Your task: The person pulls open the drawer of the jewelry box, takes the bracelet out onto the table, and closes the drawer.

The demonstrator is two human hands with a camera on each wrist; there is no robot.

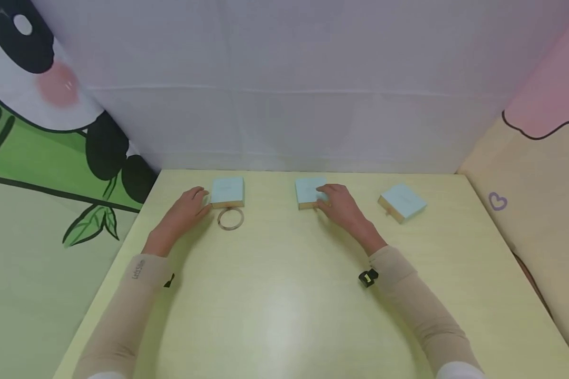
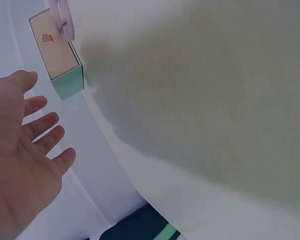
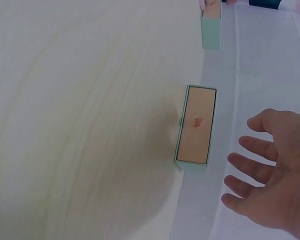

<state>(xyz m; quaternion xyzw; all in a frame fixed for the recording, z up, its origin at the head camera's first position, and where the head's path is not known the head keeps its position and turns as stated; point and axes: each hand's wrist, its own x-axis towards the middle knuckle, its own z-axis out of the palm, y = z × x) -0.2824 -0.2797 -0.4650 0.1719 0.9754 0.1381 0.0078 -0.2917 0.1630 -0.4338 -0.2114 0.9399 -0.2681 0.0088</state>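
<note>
Three pale blue-green boxes with tan drawer fronts lie on the table. My left hand [image 1: 185, 211] is beside the left box [image 1: 227, 190], its fingers spread and apart from that box in the left wrist view. A ring-shaped bangle [image 1: 241, 218] lies flat in front of the left box. Over the right part of the middle box [image 1: 306, 190] is my right hand [image 1: 343, 210]. In the right wrist view that hand [image 3: 270, 172] has loosely bent, parted fingers with nothing between them, and the middle box's drawer front [image 3: 197, 127] shows a small reddish pull tab.
The third box [image 1: 404, 201] sits turned at an angle on the right side of the table [image 1: 275, 295]. A white cloth wall [image 1: 303, 126] rises behind the table's back edge. Printed panels with cartoon drawings flank the left and right sides.
</note>
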